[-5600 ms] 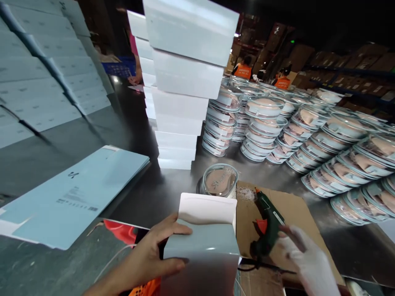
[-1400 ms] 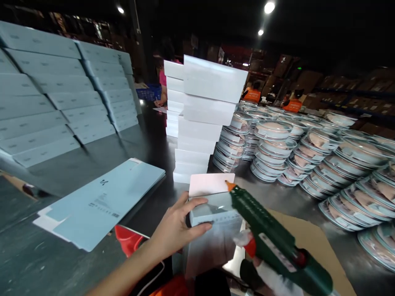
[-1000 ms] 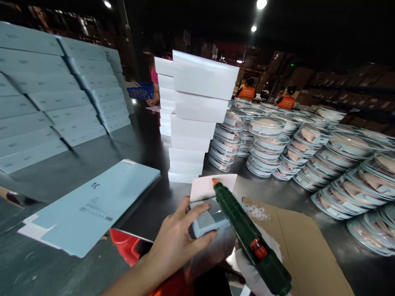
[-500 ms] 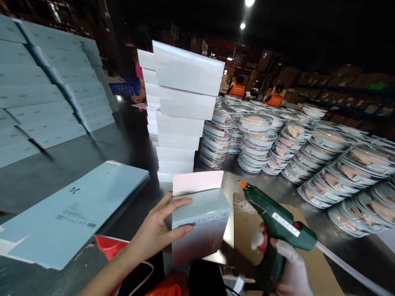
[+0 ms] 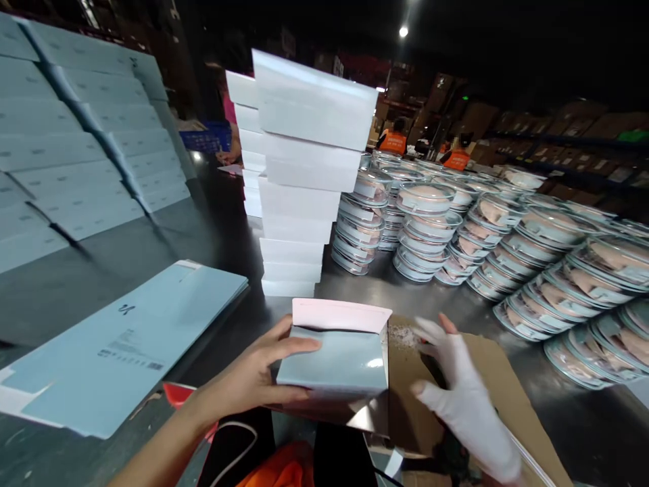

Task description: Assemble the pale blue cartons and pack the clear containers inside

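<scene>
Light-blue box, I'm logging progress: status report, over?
Left hand gripping box, pale flap raised. Right hand, gloved, open above cardboard; glue gun mostly hidden behind it. White carton stack stands just beyond the box.

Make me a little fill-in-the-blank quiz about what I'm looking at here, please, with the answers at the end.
1. The box is held by the person's ____ hand.
2. The glove on the right hand is ____ in color.
3. In the picture, the round containers stand to the ____ of the tall white stack.
4. The two vests in the background are ____ in color.

Missing words: left; white; right; orange.
</scene>
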{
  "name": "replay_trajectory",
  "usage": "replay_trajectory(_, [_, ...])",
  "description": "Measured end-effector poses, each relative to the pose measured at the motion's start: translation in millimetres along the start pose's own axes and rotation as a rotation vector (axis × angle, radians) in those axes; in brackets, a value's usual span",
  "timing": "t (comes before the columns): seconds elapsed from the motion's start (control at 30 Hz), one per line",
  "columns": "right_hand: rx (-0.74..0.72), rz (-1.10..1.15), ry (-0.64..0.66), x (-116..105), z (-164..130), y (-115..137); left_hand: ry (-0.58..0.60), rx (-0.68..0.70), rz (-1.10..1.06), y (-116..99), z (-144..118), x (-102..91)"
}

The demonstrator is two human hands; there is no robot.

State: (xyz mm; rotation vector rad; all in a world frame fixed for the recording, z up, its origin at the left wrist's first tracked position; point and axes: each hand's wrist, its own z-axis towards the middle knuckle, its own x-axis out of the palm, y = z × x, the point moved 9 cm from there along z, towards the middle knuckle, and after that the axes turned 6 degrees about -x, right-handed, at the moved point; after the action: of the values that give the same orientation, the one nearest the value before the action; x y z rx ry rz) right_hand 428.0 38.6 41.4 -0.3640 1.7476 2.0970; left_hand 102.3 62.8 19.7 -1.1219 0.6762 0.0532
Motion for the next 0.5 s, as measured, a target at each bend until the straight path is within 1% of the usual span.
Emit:
replay_trajectory(0.07, [-0.168,0.141,0.221,46.8,9.2,21.1,-0.032,0.034,0.002,2.4,-2.0,3.4])
replay_trajectory(0.1, [-0.216,0.168,0.282,61.0,10.1,24.5,-0.071,0.064,-0.027,2.3,-2.6,4.2])
replay_trajectory(0.17, [-0.306,0.162,0.310,71.9,8.2,24.1,-0.186,0.166,-0.169,-1.4,-4.7,2.1])
replay_trajectory(0.23, [-0.396,0.140,0.325,74.0,1.8,23.3,-0.289,0.284,-0.329,-6.5,-8.6,-2.1])
replay_trajectory(0.27, [-0.429,0.130,0.341,75.0,-1.6,23.9,-0.312,0.331,-0.361,-9.6,-10.4,-3.1])
replay_trajectory(0.3, [-0.456,0.121,0.354,76.4,-4.3,26.3,-0.306,0.363,-0.341,-13.8,-11.5,-2.2])
replay_trajectory(0.37, [-0.515,0.087,0.364,79.9,-7.5,36.9,-0.237,0.367,-0.185,-22.4,-10.9,3.0])
replay_trajectory(0.43, [-0.622,0.026,0.348,83.7,-10.7,54.1,-0.149,0.351,-0.019,-30.4,-9.5,6.7])
replay_trajectory(0.5, [-0.746,-0.036,0.320,86.9,-17.6,68.0,-0.079,0.335,0.053,-36.4,-7.1,7.2])
